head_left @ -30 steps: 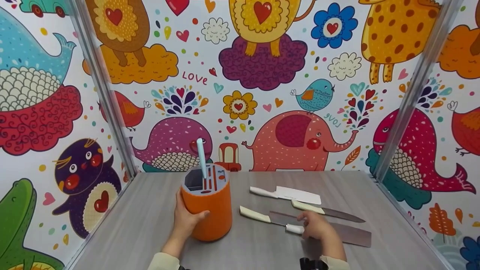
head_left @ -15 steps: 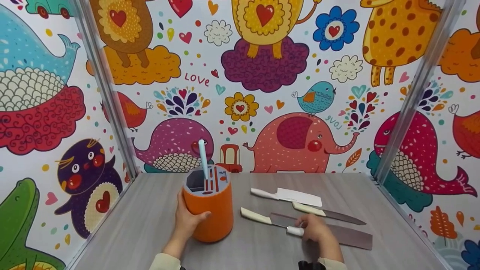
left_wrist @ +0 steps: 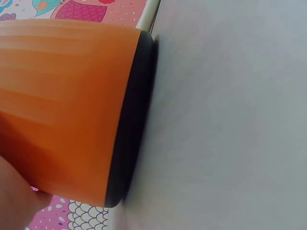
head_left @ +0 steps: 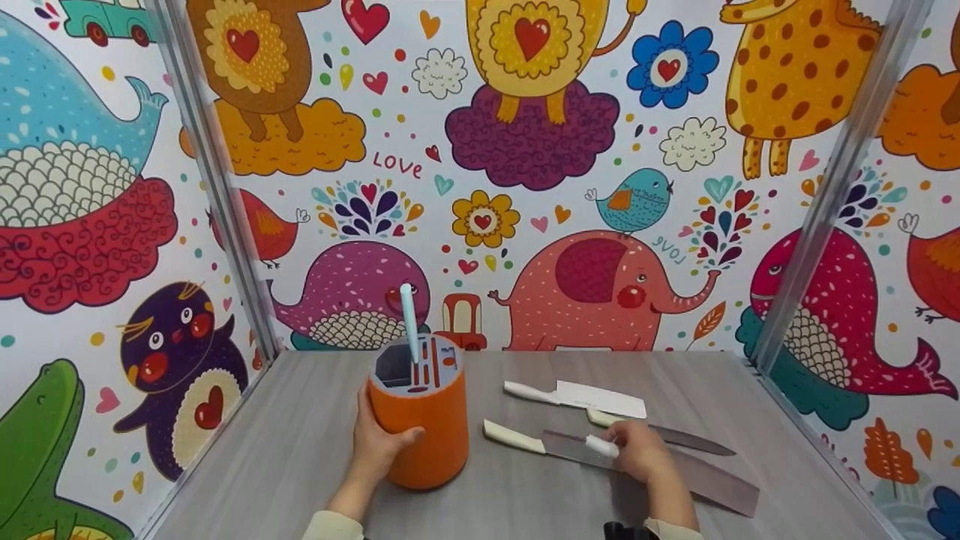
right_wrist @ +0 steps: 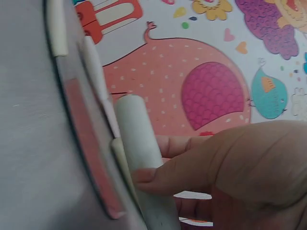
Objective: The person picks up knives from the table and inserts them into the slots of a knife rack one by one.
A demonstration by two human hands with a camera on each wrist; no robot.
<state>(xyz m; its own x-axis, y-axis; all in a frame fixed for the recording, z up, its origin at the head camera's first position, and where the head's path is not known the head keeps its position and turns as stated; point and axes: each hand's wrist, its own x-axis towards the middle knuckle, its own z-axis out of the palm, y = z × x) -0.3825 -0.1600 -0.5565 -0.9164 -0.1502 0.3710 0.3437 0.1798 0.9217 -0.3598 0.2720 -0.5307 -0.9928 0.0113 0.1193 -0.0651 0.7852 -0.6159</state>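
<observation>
In the head view my left hand grips the side of an orange knife block, its thumb across the front. The block stands upright and has a grey slotted top. One light-blue handle sticks up from it. My right hand holds a cleaver by its white handle, thumb on one side and fingers on the other. In the right wrist view that handle is raised off the table; the blade slants down to the right. Whether the blade's far end touches the table I cannot tell.
Beside the right hand lie a white cleaver, a long knife with a cream handle partly behind the hand, and another cream-handled knife whose blade runs under the held handle. Patterned wall panels enclose the grey table.
My right hand has closed round the white handle and lifted it slightly, so the cleaver tilts and its far end has shifted right and nearer. The left hand keeps its grip on the block.
</observation>
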